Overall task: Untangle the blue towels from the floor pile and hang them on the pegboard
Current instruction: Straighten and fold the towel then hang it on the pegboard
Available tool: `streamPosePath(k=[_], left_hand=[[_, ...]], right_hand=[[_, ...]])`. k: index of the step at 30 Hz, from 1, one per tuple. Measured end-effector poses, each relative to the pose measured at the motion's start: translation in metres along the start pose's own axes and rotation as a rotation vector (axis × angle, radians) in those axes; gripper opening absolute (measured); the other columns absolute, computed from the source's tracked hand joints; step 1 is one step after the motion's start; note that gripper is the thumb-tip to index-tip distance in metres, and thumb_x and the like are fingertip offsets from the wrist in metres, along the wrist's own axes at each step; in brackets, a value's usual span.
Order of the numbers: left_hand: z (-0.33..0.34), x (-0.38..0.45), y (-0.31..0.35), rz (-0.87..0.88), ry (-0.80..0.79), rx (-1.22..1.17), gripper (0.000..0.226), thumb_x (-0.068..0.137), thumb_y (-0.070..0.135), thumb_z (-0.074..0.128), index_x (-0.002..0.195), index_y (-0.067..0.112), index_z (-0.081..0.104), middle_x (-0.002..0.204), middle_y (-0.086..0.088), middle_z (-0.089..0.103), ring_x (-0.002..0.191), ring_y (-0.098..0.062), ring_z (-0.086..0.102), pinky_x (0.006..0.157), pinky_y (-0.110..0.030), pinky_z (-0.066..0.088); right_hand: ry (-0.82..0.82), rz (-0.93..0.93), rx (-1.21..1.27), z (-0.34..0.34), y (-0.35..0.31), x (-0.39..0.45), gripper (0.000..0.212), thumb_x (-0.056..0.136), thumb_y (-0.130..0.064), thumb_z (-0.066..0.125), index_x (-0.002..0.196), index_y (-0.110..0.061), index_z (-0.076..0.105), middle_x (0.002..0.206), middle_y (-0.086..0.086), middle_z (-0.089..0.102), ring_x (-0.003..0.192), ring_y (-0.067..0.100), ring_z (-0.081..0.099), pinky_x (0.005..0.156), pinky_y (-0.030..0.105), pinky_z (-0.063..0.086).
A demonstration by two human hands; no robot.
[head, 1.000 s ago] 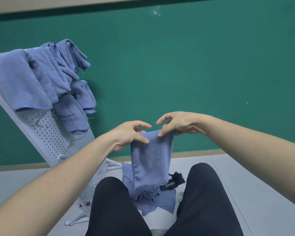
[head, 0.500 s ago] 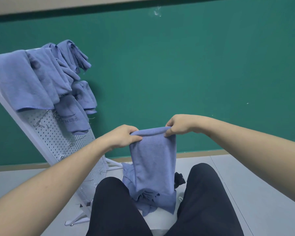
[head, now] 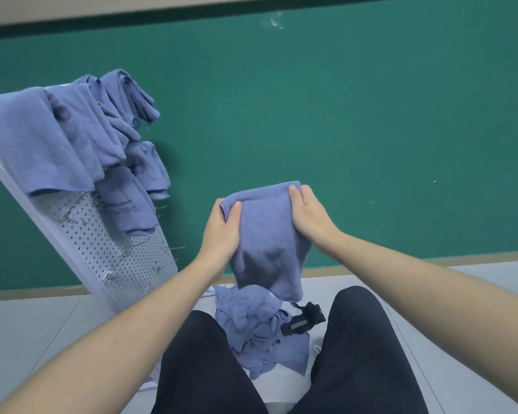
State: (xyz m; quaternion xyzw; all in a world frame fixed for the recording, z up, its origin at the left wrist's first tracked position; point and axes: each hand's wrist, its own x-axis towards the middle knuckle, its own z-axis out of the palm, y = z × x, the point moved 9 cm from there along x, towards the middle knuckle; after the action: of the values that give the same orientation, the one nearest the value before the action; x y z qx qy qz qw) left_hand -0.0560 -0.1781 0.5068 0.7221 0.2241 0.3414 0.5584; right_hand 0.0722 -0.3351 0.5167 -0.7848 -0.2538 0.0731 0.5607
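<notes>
Between both hands, towel hanging lengthwise.

A deep green wall fills most of the view, with a pale beige band along its top edge and a tan skirting strip at its foot, where it meets light grey floor tiles with thin seams

My arms bare from fingers back to frame edge: no sleeves, watch, rings visible. Below fingers, my legs in plain dark navy-black trousers, smooth fabric, no markings.
</notes>
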Motion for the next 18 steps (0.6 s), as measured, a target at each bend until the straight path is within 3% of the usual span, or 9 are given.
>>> streamPosePath(k=[2, 4, 7, 9, 11, 15, 18], left_hand=[[0.000, 0.000, -0.001, 0.010, 0.034, -0.050, 0.017, 0.103, 0.034, 0.050, 0.099, 0.019, 0.056, 0.097, 0.004, 0.066, 0.085, -0.007, 0.059, 0.080, -0.026, 0.049], [-0.001, 0.000, -0.005, -0.022, 0.045, -0.113, 0.022, 0.100, 0.036, 0.053, 0.101, 0.015, 0.057, 0.095, 0.001, 0.066, 0.082, -0.010, 0.059, 0.079, -0.031, 0.051], [-0.007, -0.002, -0.011, -0.047, 0.083, -0.147, 0.030, 0.096, 0.033, 0.058, 0.101, 0.004, 0.054, 0.088, 0.000, 0.059, 0.077, -0.011, 0.053, 0.072, -0.032, 0.049], [-0.009, -0.006, -0.013, -0.033, 0.076, -0.139, 0.021, 0.094, 0.029, 0.063, 0.094, 0.009, 0.056, 0.084, 0.004, 0.062, 0.072, -0.007, 0.057, 0.070, -0.027, 0.051], [-0.011, -0.011, -0.008, 0.030, 0.071, -0.043, 0.021, 0.094, 0.024, 0.065, 0.081, 0.015, 0.050, 0.071, 0.013, 0.052, 0.062, -0.002, 0.048, 0.061, -0.018, 0.045], [-0.010, -0.019, 0.002, 0.148, 0.056, 0.045, 0.014, 0.093, 0.019, 0.066, 0.084, 0.023, 0.056, 0.071, 0.019, 0.056, 0.065, 0.001, 0.049, 0.064, -0.013, 0.043], [-0.008, -0.022, 0.007, 0.243, 0.055, 0.093, 0.019, 0.093, 0.020, 0.067, 0.082, 0.030, 0.056, 0.077, 0.015, 0.060, 0.069, -0.003, 0.052, 0.066, -0.017, 0.044]], right_hand=[[-0.003, -0.003, 0.078, 0.003, -0.002, -0.001, 0.042, 0.099, -0.054, 0.048, 0.104, -0.012, 0.051, 0.093, -0.007, 0.056, 0.086, 0.011, 0.056, 0.070, 0.024, 0.040], [-0.108, 0.009, 0.151, 0.013, 0.000, -0.002, 0.047, 0.086, -0.056, 0.068, 0.110, -0.019, 0.054, 0.103, -0.010, 0.063, 0.095, 0.006, 0.063, 0.077, 0.023, 0.048], [-0.250, -0.003, 0.174, 0.022, 0.010, -0.004, 0.060, 0.070, -0.043, 0.088, 0.117, -0.026, 0.054, 0.115, -0.010, 0.069, 0.104, 0.006, 0.068, 0.088, 0.030, 0.056], [-0.271, -0.044, 0.169, 0.021, 0.011, -0.006, 0.050, 0.075, -0.027, 0.088, 0.116, -0.025, 0.059, 0.112, -0.011, 0.071, 0.102, 0.004, 0.069, 0.088, 0.029, 0.057], [-0.253, -0.067, 0.135, 0.020, 0.011, -0.007, 0.038, 0.080, -0.022, 0.083, 0.113, -0.024, 0.064, 0.108, -0.013, 0.073, 0.098, 0.002, 0.069, 0.088, 0.026, 0.056], [-0.178, -0.081, -0.003, 0.020, 0.015, -0.008, 0.030, 0.083, -0.033, 0.077, 0.111, -0.028, 0.069, 0.104, -0.017, 0.073, 0.097, 0.000, 0.068, 0.089, 0.028, 0.055], [-0.042, -0.095, -0.189, 0.011, 0.012, -0.011, 0.014, 0.085, -0.038, 0.066, 0.095, -0.030, 0.060, 0.086, -0.015, 0.070, 0.085, 0.011, 0.067, 0.072, 0.031, 0.053]])
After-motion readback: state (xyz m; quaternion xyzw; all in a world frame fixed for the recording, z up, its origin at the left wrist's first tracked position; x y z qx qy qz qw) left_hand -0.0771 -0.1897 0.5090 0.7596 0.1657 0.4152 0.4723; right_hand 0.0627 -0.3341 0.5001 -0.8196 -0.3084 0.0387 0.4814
